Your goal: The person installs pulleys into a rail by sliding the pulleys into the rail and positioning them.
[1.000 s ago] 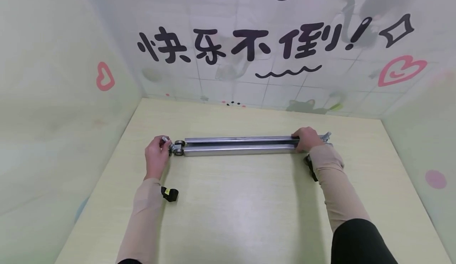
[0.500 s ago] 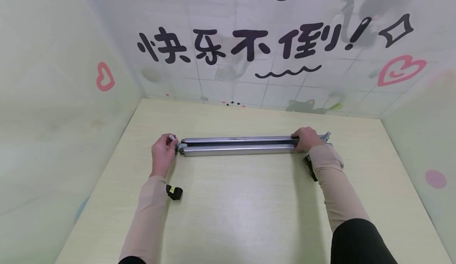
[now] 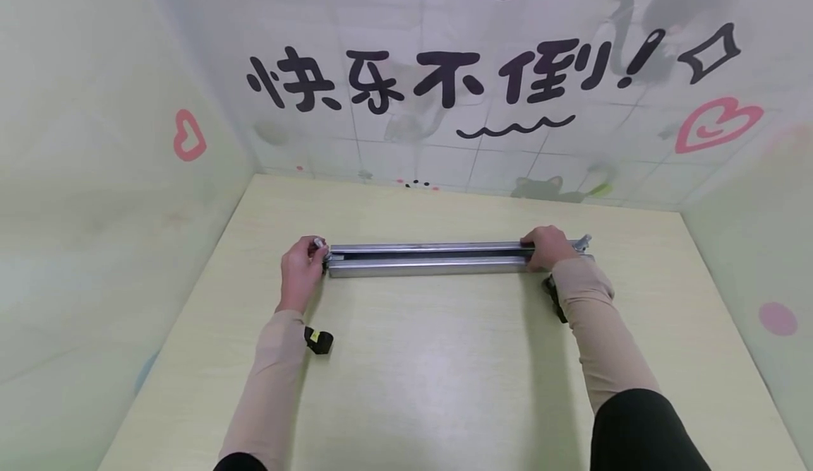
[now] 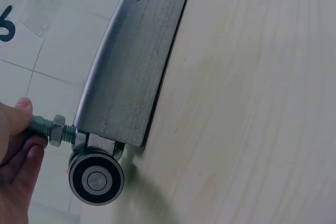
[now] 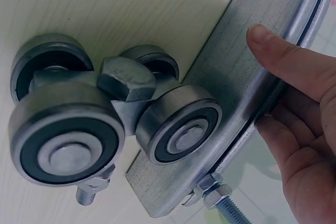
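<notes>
A long metal rail (image 3: 425,259) lies crosswise on the pale wooden table (image 3: 419,372). At its left end my left hand (image 3: 305,266) pinches the threaded bolt (image 4: 46,127) of a roller trolley between thumb and fingers (image 4: 16,135). One black-rimmed wheel (image 4: 96,179) of that trolley shows just outside the rail's (image 4: 136,56) mouth. My right hand (image 3: 545,246) grips the rail's right end, with the thumb (image 5: 283,59) on the near face of the rail (image 5: 247,93) and the fingers behind. A second roller trolley (image 5: 105,119) with several wheels lies on the table beside that end.
A bolt with nuts (image 5: 216,196) sticks out past the rail's right end (image 3: 583,243). Walls with black lettering and pink hearts (image 3: 714,125) close the table in at the back and on both sides. Black wrist straps (image 3: 317,340) sit on both forearms.
My left hand has moved right with the roller trolley, sliding it into the rail's left end. The right hand and the rail have stayed put.
</notes>
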The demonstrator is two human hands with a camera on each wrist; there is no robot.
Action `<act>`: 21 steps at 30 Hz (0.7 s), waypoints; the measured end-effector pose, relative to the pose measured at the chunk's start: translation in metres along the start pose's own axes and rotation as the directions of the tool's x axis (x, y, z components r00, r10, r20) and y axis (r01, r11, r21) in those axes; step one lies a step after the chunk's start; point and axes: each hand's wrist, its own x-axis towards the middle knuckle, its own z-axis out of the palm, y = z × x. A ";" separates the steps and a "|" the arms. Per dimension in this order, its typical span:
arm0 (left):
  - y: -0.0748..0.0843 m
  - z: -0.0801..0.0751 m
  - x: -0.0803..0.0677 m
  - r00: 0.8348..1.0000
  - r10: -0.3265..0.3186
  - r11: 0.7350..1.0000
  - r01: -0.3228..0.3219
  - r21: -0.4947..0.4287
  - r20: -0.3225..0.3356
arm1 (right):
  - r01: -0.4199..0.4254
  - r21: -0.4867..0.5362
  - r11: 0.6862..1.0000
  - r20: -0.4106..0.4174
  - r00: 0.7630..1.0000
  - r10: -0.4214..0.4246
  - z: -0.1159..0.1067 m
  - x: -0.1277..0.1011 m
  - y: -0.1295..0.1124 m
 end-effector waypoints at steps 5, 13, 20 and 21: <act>0.001 0.000 0.000 1.000 0.009 1.000 -0.009 0.009 0.007 | -0.023 0.011 1.000 0.014 1.000 0.023 -0.001 0.000 0.001; 0.003 0.000 0.002 0.999 0.004 1.000 -0.004 0.013 0.032 | -0.039 0.011 0.999 0.022 0.999 0.039 -0.001 0.001 0.002; 0.001 0.003 0.002 0.999 0.002 1.000 -0.002 -0.006 0.034 | -0.043 0.013 0.999 0.029 0.999 0.043 0.000 0.001 0.003; 0.002 0.004 0.002 0.999 0.005 1.000 -0.004 -0.008 0.032 | -0.041 0.011 0.999 0.026 0.999 0.041 0.000 0.001 0.003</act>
